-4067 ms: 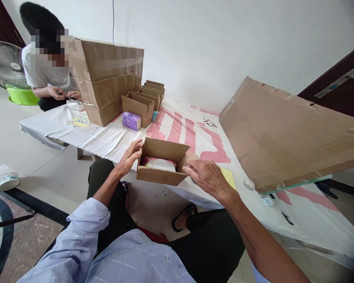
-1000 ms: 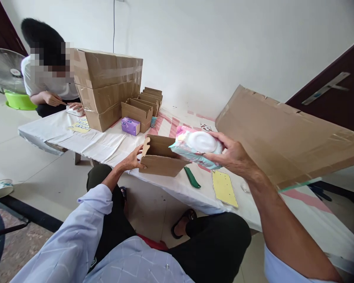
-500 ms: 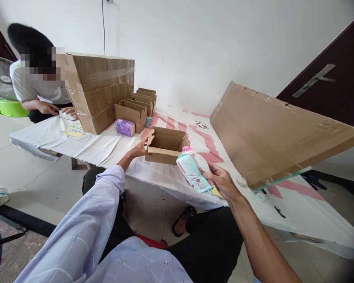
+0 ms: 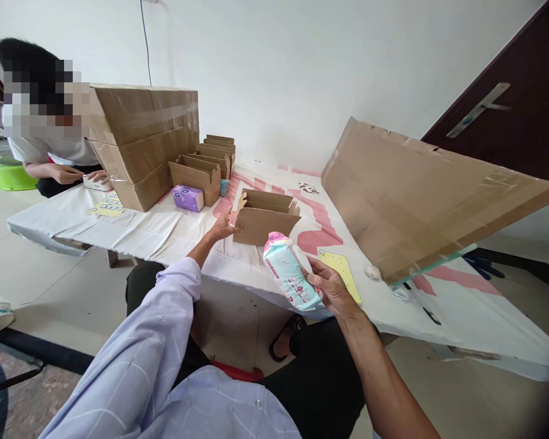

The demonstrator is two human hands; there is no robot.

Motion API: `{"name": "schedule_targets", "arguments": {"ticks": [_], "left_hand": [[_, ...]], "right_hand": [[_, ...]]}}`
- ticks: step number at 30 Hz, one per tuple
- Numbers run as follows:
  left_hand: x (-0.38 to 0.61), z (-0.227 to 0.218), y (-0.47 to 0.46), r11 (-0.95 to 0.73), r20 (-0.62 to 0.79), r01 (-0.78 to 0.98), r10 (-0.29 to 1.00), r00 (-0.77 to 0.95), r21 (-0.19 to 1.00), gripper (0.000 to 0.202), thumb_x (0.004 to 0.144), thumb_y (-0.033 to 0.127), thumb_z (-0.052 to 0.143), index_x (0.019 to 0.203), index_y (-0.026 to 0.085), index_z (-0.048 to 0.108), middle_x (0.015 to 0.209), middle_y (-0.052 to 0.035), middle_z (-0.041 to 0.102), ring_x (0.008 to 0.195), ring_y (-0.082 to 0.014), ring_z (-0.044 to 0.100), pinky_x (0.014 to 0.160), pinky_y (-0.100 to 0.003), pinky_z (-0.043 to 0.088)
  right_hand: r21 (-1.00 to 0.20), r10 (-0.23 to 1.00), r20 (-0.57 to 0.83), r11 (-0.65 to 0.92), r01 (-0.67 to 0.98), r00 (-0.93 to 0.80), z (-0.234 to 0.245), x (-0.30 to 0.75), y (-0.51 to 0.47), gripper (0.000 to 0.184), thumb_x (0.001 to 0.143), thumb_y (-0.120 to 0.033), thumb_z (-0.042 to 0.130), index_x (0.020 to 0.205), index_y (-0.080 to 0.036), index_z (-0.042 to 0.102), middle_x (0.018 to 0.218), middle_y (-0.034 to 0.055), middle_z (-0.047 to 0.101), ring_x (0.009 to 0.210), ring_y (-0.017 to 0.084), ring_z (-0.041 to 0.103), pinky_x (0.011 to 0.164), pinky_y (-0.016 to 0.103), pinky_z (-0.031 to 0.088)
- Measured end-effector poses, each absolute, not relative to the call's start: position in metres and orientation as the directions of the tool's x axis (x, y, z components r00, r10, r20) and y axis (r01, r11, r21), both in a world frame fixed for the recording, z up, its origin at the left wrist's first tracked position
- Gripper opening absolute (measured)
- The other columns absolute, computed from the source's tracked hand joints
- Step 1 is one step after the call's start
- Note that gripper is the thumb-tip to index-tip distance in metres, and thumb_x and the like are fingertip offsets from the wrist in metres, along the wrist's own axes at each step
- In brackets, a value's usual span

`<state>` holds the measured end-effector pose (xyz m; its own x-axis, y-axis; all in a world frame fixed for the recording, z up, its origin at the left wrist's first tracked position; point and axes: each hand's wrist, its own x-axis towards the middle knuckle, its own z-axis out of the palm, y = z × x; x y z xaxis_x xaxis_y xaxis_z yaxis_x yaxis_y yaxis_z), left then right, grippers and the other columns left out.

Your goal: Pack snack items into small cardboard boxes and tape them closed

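My right hand (image 4: 330,285) grips a soft pastel packet (image 4: 287,271), pink at the top and teal lower down, held upright over the table's near edge. My left hand (image 4: 225,227) rests against the left side of a small open cardboard box (image 4: 263,221), fingers closed on its front corner. The box stands on the white and pink cloth with its flaps up. I cannot see into the box from here.
A yellow card (image 4: 341,272) lies right of the packet. A big flattened carton (image 4: 421,195) leans at the right. Stacked brown cartons (image 4: 139,143), a row of small open boxes (image 4: 208,164) and a purple packet (image 4: 188,198) stand at the back left. Another person (image 4: 50,146) works there.
Four seconds ago the packet lay in the box; a second ago my right hand held it up. Since then the hand has lowered and turned it upright. The box has been pushed farther away.
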<state>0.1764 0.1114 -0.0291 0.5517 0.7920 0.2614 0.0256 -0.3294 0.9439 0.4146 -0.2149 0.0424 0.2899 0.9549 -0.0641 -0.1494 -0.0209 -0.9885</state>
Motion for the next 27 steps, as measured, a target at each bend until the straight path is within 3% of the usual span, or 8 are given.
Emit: {"name": "schedule_targets", "arguments": {"ticks": [4, 7, 10, 12, 15, 18, 22, 27], "left_hand": [[0.145, -0.035, 0.064, -0.308, 0.261, 0.123, 0.919, 0.296, 0.944, 0.101, 0.069, 0.046, 0.094, 0.156, 0.017, 0.053, 0.156, -0.0229, 0.054, 0.138, -0.0412, 0.059, 0.111, -0.056, 0.054], [0.117, -0.035, 0.014, -0.245, 0.247, -0.078, 0.806, 0.537, 0.966, 0.094, 0.074, 0.058, 0.093, 0.154, 0.026, 0.058, 0.158, -0.0189, 0.056, 0.139, -0.0402, 0.061, 0.101, -0.048, 0.058], [0.099, -0.030, -0.028, -0.141, 0.211, -0.158, 0.583, 0.785, 0.977, 0.115, 0.054, 0.050, 0.107, 0.157, 0.030, 0.059, 0.165, -0.0166, 0.053, 0.149, -0.0438, 0.053, 0.107, -0.048, 0.055], [0.092, -0.029, -0.047, -0.085, 0.146, -0.119, 0.533, 0.834, 0.989, 0.115, 0.049, 0.047, 0.109, 0.153, 0.025, 0.064, 0.153, -0.0164, 0.064, 0.141, -0.0432, 0.060, 0.106, -0.048, 0.055], [0.083, -0.033, -0.060, 0.012, 0.051, -0.074, 0.613, 0.788, 0.997, 0.102, 0.051, 0.057, 0.106, 0.137, 0.016, 0.072, 0.124, -0.0147, 0.077, 0.116, -0.0385, 0.071, 0.094, -0.044, 0.058], [0.074, -0.039, -0.060, 0.029, 0.049, -0.119, 0.795, 0.605, 0.992, 0.091, 0.054, 0.068, 0.102, 0.121, 0.013, 0.076, 0.113, -0.0138, 0.080, 0.108, -0.0366, 0.074, 0.091, -0.041, 0.059], [0.067, -0.037, -0.050, 0.019, 0.061, -0.193, 0.914, 0.401, 0.981, 0.077, 0.077, 0.073, 0.087, 0.127, 0.014, 0.077, 0.120, -0.0144, 0.081, 0.119, -0.0380, 0.073, 0.103, -0.045, 0.057], [0.060, -0.029, -0.037, 0.031, 0.011, -0.130, 0.951, 0.310, 0.991, 0.083, 0.079, 0.078, 0.083, 0.131, 0.014, 0.075, 0.114, -0.0151, 0.081, 0.114, -0.0365, 0.074, 0.097, -0.044, 0.060]], "right_hand": [[-0.960, 0.969, -0.167, -0.116, -0.256, 0.184, 0.019, 0.401, -0.212, 0.066, 0.063, -0.042, 0.101, 0.124, -0.026, 0.081, 0.124, 0.0080, 0.084, 0.103, 0.029, 0.081, 0.085, 0.037, 0.064], [-0.936, 0.974, -0.214, -0.181, -0.303, 0.078, 0.000, 0.384, -0.205, 0.065, 0.065, -0.045, 0.099, 0.123, -0.023, 0.081, 0.120, 0.0095, 0.084, 0.098, 0.029, 0.081, 0.083, 0.036, 0.062], [-0.928, 0.969, -0.245, -0.239, -0.285, -0.015, -0.016, 0.362, -0.197, 0.066, 0.068, -0.049, 0.096, 0.125, -0.021, 0.080, 0.116, 0.0107, 0.085, 0.098, 0.030, 0.081, 0.084, 0.038, 0.062], [-0.935, 0.968, -0.246, -0.249, -0.254, -0.046, -0.023, 0.347, -0.194, 0.066, 0.071, -0.056, 0.093, 0.126, -0.021, 0.079, 0.121, 0.0119, 0.084, 0.105, 0.032, 0.081, 0.089, 0.040, 0.062], [-0.948, 0.977, -0.209, -0.211, -0.237, -0.034, -0.027, 0.329, -0.190, 0.072, 0.080, -0.074, 0.079, 0.129, -0.022, 0.076, 0.136, 0.0142, 0.079, 0.121, 0.035, 0.076, 0.098, 0.046, 0.061], [-0.969, 0.993, -0.119, -0.115, -0.219, 0.005, -0.022, 0.315, -0.183, 0.084, 0.086, -0.090, 0.059, 0.139, -0.025, 0.070, 0.151, 0.0152, 0.070, 0.130, 0.036, 0.071, 0.096, 0.048, 0.063], [-0.992, 0.998, 0.051, 0.056, -0.115, 0.043, -0.016, 0.295, -0.156, 0.080, 0.088, -0.083, 0.065, 0.148, -0.030, 0.063, 0.149, 0.0115, 0.071, 0.134, 0.034, 0.068, 0.099, 0.046, 0.062], [-0.982, 0.983, 0.071, 0.098, -0.160, 0.168, -0.029, 0.278, -0.108, 0.071, 0.082, -0.078, 0.076, 0.132, -0.027, 0.070, 0.127, 0.0084, 0.079, 0.125, 0.032, 0.071, 0.100, 0.045, 0.062]]}}
